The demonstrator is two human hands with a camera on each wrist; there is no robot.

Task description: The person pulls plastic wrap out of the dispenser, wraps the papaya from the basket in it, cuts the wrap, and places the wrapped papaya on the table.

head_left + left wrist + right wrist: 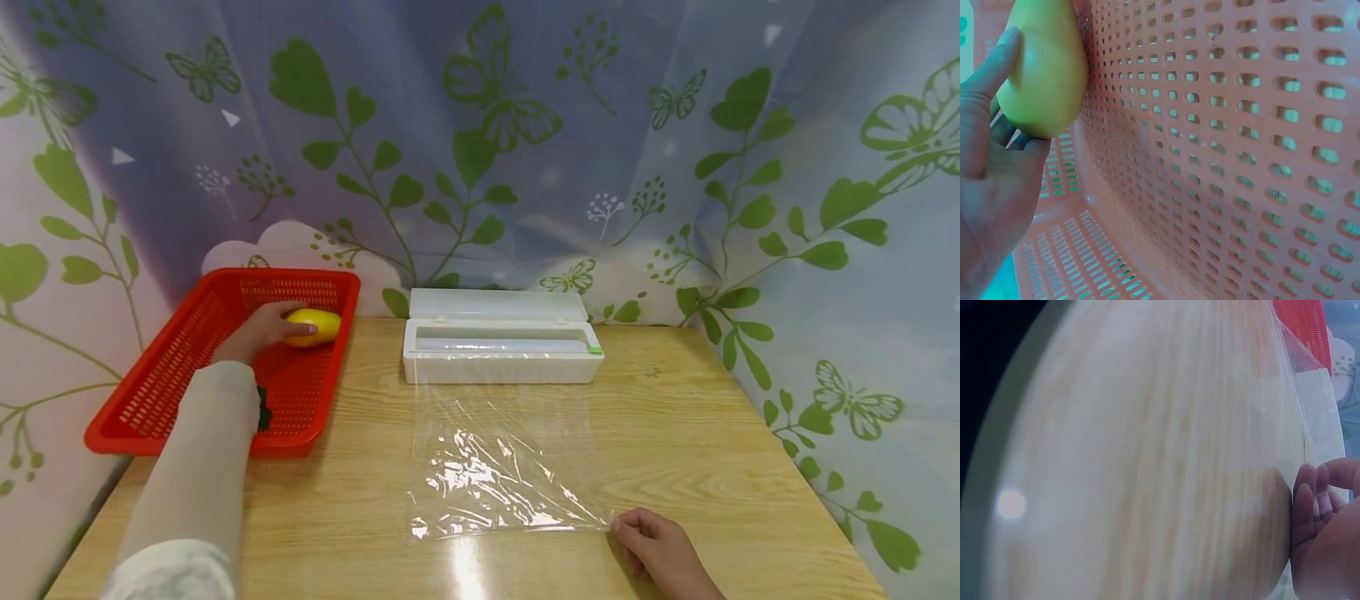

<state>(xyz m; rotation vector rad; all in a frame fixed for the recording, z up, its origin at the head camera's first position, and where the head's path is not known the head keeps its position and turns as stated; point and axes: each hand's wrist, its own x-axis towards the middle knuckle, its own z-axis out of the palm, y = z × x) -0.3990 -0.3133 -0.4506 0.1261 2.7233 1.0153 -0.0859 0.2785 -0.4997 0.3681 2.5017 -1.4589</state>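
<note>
Inside the red basket (345, 333), my left hand (262, 329) grips a smooth yellow mango (318, 327), thumb along its side and fingers curled behind it. The left wrist view shows the mango (1047, 69) close beside the perforated basket wall (1210, 125). At the front right of the table, my right hand (660, 550) pinches a corner of the clear plastic wrap (495, 467) between thumb and finger. That film stretches back, creased and shiny, to the white wrap dispenser (502, 369), whose lid (498, 305) stands up.
The wooden table (675, 417) carries the basket at its left and the dispenser near the back edge. Something dark (264, 408) sits low in the basket by my left sleeve. A patterned curtain (630, 167) hangs behind and along both sides.
</note>
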